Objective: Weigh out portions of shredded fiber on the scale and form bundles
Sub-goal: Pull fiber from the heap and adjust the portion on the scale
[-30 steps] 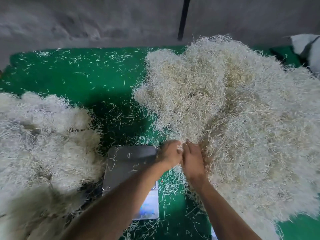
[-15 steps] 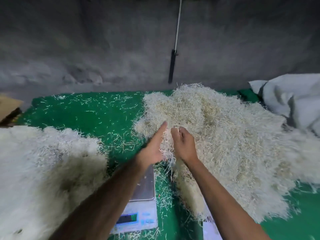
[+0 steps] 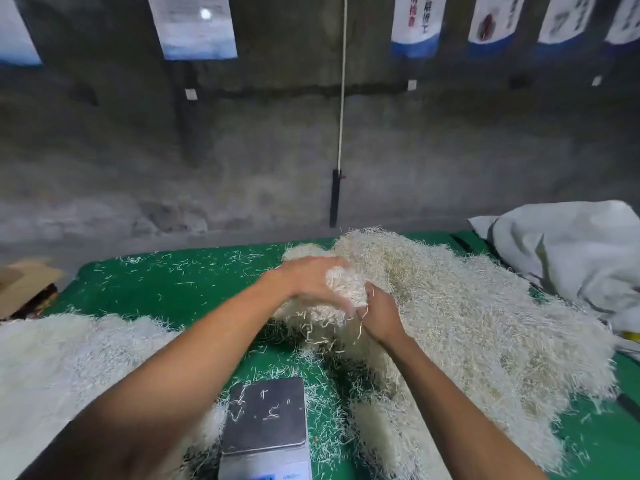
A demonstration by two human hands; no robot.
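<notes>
A big heap of pale shredded fiber (image 3: 467, 323) covers the right half of the green table (image 3: 173, 282). Above its left edge, both hands hold a lifted clump of fiber (image 3: 343, 289). My left hand (image 3: 308, 277) curls over the clump from the top left. My right hand (image 3: 379, 315) grips it from below on the right. Loose strands hang and fall from the clump. The scale (image 3: 265, 419) stands near the front edge, its steel platform bare apart from a few strands, below and in front of the hands.
A second mass of white fiber (image 3: 69, 358) fills the left front of the table. A grey-white sack (image 3: 571, 258) lies at the back right. Cardboard (image 3: 24, 285) sits at the far left. A concrete wall with a hanging cord (image 3: 341, 133) stands behind.
The view has tilted up toward the wall. Both hands have risen out of the heap with a clump of fiber held between them, away from the scale.
</notes>
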